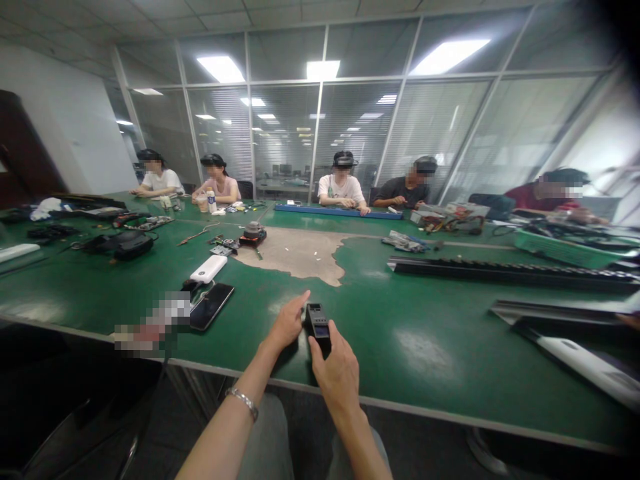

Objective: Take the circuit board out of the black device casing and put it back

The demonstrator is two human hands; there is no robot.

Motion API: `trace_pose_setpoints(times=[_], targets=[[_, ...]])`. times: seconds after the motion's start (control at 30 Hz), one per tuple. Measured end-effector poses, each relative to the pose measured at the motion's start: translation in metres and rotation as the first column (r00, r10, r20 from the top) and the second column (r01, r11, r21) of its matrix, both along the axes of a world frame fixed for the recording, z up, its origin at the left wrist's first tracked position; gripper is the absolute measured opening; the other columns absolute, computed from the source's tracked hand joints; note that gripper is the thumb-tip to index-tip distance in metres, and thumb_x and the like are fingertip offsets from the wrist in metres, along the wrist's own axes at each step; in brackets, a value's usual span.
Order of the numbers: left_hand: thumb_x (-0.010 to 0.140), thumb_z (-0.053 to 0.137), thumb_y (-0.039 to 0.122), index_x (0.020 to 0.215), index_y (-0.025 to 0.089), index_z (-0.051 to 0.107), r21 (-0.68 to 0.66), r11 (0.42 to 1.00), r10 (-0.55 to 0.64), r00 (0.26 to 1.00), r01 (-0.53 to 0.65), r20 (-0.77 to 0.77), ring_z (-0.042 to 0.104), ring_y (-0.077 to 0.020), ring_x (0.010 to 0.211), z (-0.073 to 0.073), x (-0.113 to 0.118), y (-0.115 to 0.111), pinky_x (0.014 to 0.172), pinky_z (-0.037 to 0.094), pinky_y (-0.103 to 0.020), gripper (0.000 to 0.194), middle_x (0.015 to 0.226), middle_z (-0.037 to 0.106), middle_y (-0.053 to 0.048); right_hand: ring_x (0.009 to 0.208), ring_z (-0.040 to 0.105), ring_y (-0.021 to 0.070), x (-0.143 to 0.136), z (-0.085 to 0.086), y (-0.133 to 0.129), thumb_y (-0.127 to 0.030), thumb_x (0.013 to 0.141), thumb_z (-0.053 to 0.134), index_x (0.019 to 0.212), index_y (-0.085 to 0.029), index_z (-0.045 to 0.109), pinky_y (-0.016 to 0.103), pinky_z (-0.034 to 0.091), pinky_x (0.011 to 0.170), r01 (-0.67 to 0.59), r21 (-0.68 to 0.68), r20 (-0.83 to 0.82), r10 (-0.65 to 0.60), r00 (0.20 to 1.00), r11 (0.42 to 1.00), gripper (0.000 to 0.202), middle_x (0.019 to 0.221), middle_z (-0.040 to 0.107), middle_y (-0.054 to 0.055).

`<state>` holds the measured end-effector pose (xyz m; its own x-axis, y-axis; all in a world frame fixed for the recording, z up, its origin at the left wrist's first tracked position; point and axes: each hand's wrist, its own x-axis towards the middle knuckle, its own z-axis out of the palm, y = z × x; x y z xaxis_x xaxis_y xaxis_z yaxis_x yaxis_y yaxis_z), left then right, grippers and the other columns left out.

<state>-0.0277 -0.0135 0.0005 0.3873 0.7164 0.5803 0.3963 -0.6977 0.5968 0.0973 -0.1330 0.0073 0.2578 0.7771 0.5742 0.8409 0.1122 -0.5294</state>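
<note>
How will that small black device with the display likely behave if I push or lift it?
The small black device looks boxy and hard-shelled, so it probably won't flex. Its flat, straight-edged sides suggest it would slide rather than roll. The display, close to the right hand, may be its fragile spot.
</note>
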Motion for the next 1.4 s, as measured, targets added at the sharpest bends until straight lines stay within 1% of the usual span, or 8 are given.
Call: trace_pose_setpoints(times=[0.27,0.37,0.57,0.77,0.93,1.1,1.23,1.4], targets=[[0.085,0.042,0.008,0.127,0.022,0.058,-0.010,1.000,-0.016,1.000,0.016,-0.002,0.055,-0.0181,0.118,0.004,0.000,-0.002,0.106,0.042,-0.038,0.046,0.128,0.060,-0.006,0.124,0.048,0.0286,-0.003,0.002,0.005,-0.048,0.086,0.052,0.139,-0.010,0.038,0.044,0.041,0.100,-0.020,0.108,-0.057,0.026,0.998,0.994,0.067,0.135,0.051,0.019],[0.086,0.043,0.009,0.123,0.023,0.061,-0.029,1.000,-0.010,1.000,0.011,0.003,0.057,-0.0181,0.115,0.006,0.001,-0.003,0.104,0.044,-0.037,0.044,0.125,0.062,-0.005,0.120,0.051,0.0284,-0.004,0.003,0.009,-0.047,0.086,0.051,0.136,-0.010,0.043,0.044,0.042,0.099,-0.032,0.096,-0.053,0.037,0.998,0.995,0.063,0.131,0.054,0.018],[0.085,0.042,0.008,0.123,0.023,0.061,-0.029,0.999,-0.025,1.000,0.025,0.008,0.057,-0.0179,0.114,0.007,0.001,-0.003,0.103,0.044,-0.037,0.044,0.123,0.063,-0.005,0.112,0.056,0.0274,-0.005,-0.005,0.009,-0.045,0.088,0.048,0.132,-0.010,0.047,0.042,0.045,0.095,-0.006,0.047,-0.057,0.009,0.998,0.999,0.057,0.124,0.059,0.018],[0.086,0.042,0.009,0.124,0.022,0.059,-0.004,1.000,-0.017,1.000,0.017,-0.011,0.056,-0.0178,0.116,-0.001,0.001,0.003,0.105,0.043,-0.038,0.044,0.125,0.062,-0.005,0.112,0.056,0.0279,-0.005,-0.008,0.005,-0.044,0.089,0.046,0.136,-0.010,0.043,0.042,0.046,0.093,-0.018,0.032,-0.029,0.019,0.999,0.999,0.058,0.122,0.059,0.018],[0.086,0.038,0.007,0.131,0.018,0.052,-0.002,0.998,0.059,0.998,-0.059,-0.023,0.054,-0.0187,0.121,-0.009,0.001,0.006,0.107,0.041,-0.041,0.048,0.130,0.058,-0.009,0.110,0.057,0.0280,-0.005,-0.005,0.004,-0.042,0.089,0.046,0.137,-0.010,0.042,0.042,0.047,0.092,-0.007,0.000,-0.022,0.007,1.000,1.000,0.057,0.122,0.059,0.018],[0.085,0.041,0.008,0.131,0.018,0.051,-0.006,0.995,0.096,0.995,-0.096,-0.009,0.055,-0.0200,0.120,-0.010,0.001,0.005,0.108,0.041,-0.042,0.048,0.129,0.059,-0.009,0.109,0.059,0.0289,-0.003,0.004,0.007,-0.041,0.088,0.048,0.133,-0.009,0.048,0.042,0.046,0.092,-0.024,0.004,-0.061,0.024,0.998,1.000,0.055,0.120,0.061,0.018],[0.084,0.042,0.006,0.131,0.017,0.050,0.000,0.997,0.076,0.997,-0.076,0.008,0.055,-0.0200,0.119,-0.010,0.001,0.005,0.107,0.042,-0.042,0.049,0.129,0.059,-0.010,0.112,0.058,0.0281,0.001,0.023,0.010,-0.044,0.086,0.051,0.132,-0.008,0.049,0.041,0.045,0.095,-0.023,0.044,-0.110,0.028,0.994,0.999,0.058,0.122,0.061,0.018],[0.084,0.044,0.006,0.123,0.019,0.058,0.012,0.997,0.073,0.997,-0.072,-0.005,0.055,-0.0197,0.120,-0.012,0.001,0.006,0.107,0.041,-0.042,0.043,0.127,0.060,-0.009,0.115,0.057,0.0253,0.027,0.038,0.011,-0.045,0.084,0.054,0.134,-0.013,0.048,0.039,0.044,0.098,0.018,0.121,-0.185,0.004,0.983,0.992,0.060,0.130,0.057,0.015]])
